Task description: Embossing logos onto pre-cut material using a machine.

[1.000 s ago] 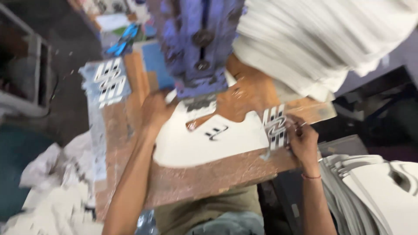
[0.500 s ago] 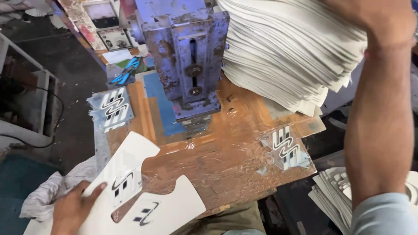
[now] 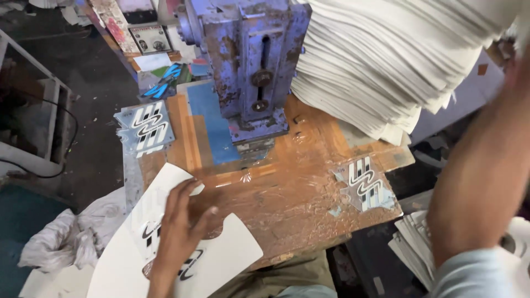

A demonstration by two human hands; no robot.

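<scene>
- Left hand (image 3: 179, 229): lies flat, fingers spread, on a white cut sheet (image 3: 221, 259) at the near left corner of the bench (image 3: 298, 204); it presses the sheet down and is not closed around it.
- Sheet: bears two wavy striped marks, partly hidden under the hand; most of it overhangs the bench edge, well clear of the press (image 3: 251, 66).
- Right hand: out of view at the upper right; only the forearm (image 3: 480, 182) shows, raised toward the stack (image 3: 386, 60) of white sheets, so whether that hand is open or closed cannot be told.
- Press: blue, worn, upright at the bench's rear; nothing lies under its head.
- Decals: one set (image 3: 144, 128) of striped pieces left of the press, another (image 3: 365, 185) at the right bench edge.
- More white pieces (image 3: 414, 248) lie below the bench to the right, crumpled cloth (image 3: 66, 240) to the left.
- Progress, as a judgement: this sheet looks finished, since it carries its marks and sits away from the press; the tall stack suggests many sheets remain.
</scene>
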